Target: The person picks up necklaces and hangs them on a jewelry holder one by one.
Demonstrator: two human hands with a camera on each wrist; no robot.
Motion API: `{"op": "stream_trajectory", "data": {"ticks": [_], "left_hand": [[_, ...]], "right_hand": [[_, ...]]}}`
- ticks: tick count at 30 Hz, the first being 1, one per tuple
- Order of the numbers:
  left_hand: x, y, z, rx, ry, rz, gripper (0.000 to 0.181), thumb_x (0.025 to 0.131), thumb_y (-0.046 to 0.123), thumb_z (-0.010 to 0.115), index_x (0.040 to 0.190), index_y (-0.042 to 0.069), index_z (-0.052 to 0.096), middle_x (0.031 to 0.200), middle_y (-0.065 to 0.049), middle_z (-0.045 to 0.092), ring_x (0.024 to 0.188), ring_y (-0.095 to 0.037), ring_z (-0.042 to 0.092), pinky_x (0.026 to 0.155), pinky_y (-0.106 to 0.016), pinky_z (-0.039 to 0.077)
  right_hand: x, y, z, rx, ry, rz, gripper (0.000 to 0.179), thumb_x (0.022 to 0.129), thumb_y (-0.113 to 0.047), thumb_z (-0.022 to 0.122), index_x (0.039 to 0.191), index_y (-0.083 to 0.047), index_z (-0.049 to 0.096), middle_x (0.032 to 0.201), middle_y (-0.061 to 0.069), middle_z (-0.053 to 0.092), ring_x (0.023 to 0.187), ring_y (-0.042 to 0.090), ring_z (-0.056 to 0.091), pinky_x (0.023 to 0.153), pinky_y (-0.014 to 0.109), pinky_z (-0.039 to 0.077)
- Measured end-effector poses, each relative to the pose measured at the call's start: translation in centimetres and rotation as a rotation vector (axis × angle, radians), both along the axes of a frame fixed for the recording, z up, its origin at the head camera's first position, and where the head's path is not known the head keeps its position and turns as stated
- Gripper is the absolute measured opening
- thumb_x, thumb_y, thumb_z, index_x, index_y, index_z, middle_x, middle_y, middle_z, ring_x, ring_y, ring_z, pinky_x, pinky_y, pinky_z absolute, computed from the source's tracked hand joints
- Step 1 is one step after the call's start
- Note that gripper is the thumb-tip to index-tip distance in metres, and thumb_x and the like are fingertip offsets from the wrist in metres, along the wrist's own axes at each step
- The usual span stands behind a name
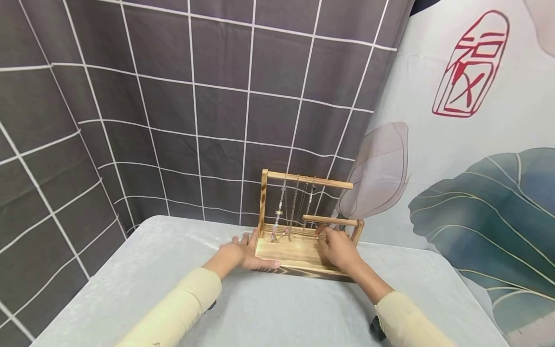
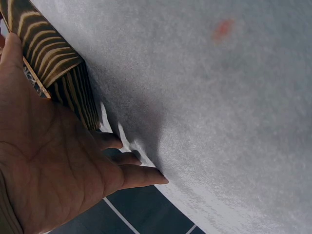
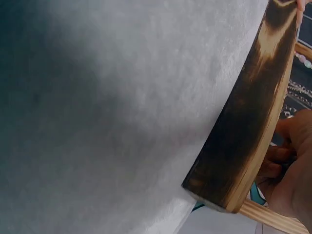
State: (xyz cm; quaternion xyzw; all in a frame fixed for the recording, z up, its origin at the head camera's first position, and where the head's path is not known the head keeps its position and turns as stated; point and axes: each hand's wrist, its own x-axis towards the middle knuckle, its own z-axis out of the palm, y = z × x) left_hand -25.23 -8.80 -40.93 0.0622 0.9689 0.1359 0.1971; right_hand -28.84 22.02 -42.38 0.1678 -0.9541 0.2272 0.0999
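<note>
A wooden jewellery stand has a shallow tray base, a tall bar at the back and a shorter, lower bar at the right. Several necklaces hang from the tall bar, one a pale beaded necklace whose end reaches the tray. My left hand rests against the stand's left front corner, thumb along the front edge, fingers extended behind. Below the lower bar, my right hand reaches into the tray's right side with bent fingers. I cannot tell whether it pinches something small.
The stand sits toward the back of a table with a pale cloth. Behind it hangs a dark curtain with a white grid; to the right is a white hanging with leaf prints. The stand's front side is dark-grained.
</note>
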Motion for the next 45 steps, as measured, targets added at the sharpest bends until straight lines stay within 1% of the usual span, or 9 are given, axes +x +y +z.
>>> {"op": "stream_trajectory", "data": {"ticks": [4,8,12,15,20,24,28,35,45], "left_hand": [[-0.2,0.2,0.0,0.002,0.000,-0.001,0.141,0.087,0.102,0.054,0.183,0.016,-0.002,0.190,-0.023,0.016,0.174,-0.055,0.019,0.134,-0.082,0.027],[-0.3,0.3,-0.1,0.002,0.002,0.001,0.141,0.086,0.102,0.055,0.183,0.016,-0.001,0.190,-0.022,0.017,0.174,-0.054,0.019,0.134,-0.082,0.028],[-0.4,0.2,-0.2,-0.002,0.000,0.001,0.143,0.085,0.103,0.055,0.183,0.016,-0.001,0.189,-0.022,0.017,0.174,-0.054,0.019,0.134,-0.082,0.028],[-0.5,-0.1,-0.3,0.002,-0.004,-0.003,0.144,0.085,0.104,0.055,0.183,0.016,-0.002,0.190,-0.023,0.016,0.174,-0.055,0.018,0.134,-0.083,0.028],[-0.5,-0.3,-0.2,0.008,-0.014,-0.012,0.143,0.086,0.104,0.054,0.183,0.016,-0.004,0.190,-0.024,0.013,0.174,-0.055,0.016,0.134,-0.082,0.027],[-0.5,-0.3,0.1,0.014,-0.015,-0.019,0.143,0.087,0.103,0.054,0.183,0.015,-0.004,0.189,-0.025,0.013,0.174,-0.057,0.015,0.134,-0.083,0.026],[-0.6,-0.2,0.1,0.021,-0.014,-0.035,0.142,0.088,0.101,0.055,0.183,0.013,-0.004,0.189,-0.027,0.013,0.173,-0.059,0.015,0.135,-0.081,0.026],[-0.7,-0.7,-0.2,0.028,-0.018,-0.034,0.143,0.088,0.101,0.055,0.183,0.012,-0.004,0.188,-0.029,0.012,0.173,-0.060,0.014,0.134,-0.082,0.027],[-0.5,-0.3,0.3,0.029,-0.022,-0.036,0.141,0.088,0.101,0.055,0.183,0.013,-0.003,0.189,-0.028,0.013,0.173,-0.058,0.014,0.134,-0.083,0.026]], "right_hand": [[0.1,-0.2,0.2,-0.090,-0.049,-0.058,0.021,0.111,-0.021,0.067,0.109,-0.003,0.079,0.061,-0.004,0.055,0.054,0.010,0.045,0.052,0.026,0.038],[0.3,-0.2,1.0,-0.254,-0.153,-0.100,0.034,0.111,-0.021,0.062,0.079,-0.009,0.066,0.062,-0.005,0.051,0.057,0.013,0.043,0.060,0.029,0.039],[0.6,-0.2,1.8,-0.416,-0.246,-0.088,0.042,0.111,-0.019,0.057,0.069,-0.015,0.054,0.057,-0.006,0.044,0.056,0.014,0.038,0.060,0.030,0.040],[0.9,-0.3,2.5,-0.546,-0.320,-0.025,0.038,0.114,-0.019,0.056,0.078,-0.008,0.062,0.062,-0.005,0.049,0.056,0.013,0.041,0.056,0.027,0.042],[1.7,0.0,3.3,-0.709,-0.449,0.061,0.027,0.116,-0.019,0.059,0.112,0.004,0.073,0.085,-0.002,0.065,0.072,0.012,0.060,0.062,0.025,0.054],[2.4,0.4,4.0,-0.818,-0.508,0.129,0.024,0.115,-0.017,0.059,0.121,0.002,0.071,0.093,-0.001,0.071,0.080,0.012,0.066,0.072,0.027,0.061],[2.7,0.8,4.9,-0.915,-0.512,0.194,0.023,0.116,-0.016,0.056,0.125,-0.004,0.074,0.097,-0.002,0.074,0.084,0.012,0.069,0.076,0.026,0.062],[2.6,0.4,6.7,-0.973,-0.497,0.256,0.025,0.118,-0.019,0.055,0.134,-0.008,0.072,0.101,-0.002,0.078,0.086,0.012,0.072,0.077,0.027,0.064],[2.4,1.0,9.4,-0.980,-0.471,0.256,0.021,0.121,-0.028,0.053,0.135,-0.024,0.068,0.102,-0.005,0.080,0.087,0.012,0.075,0.079,0.030,0.068]]}}
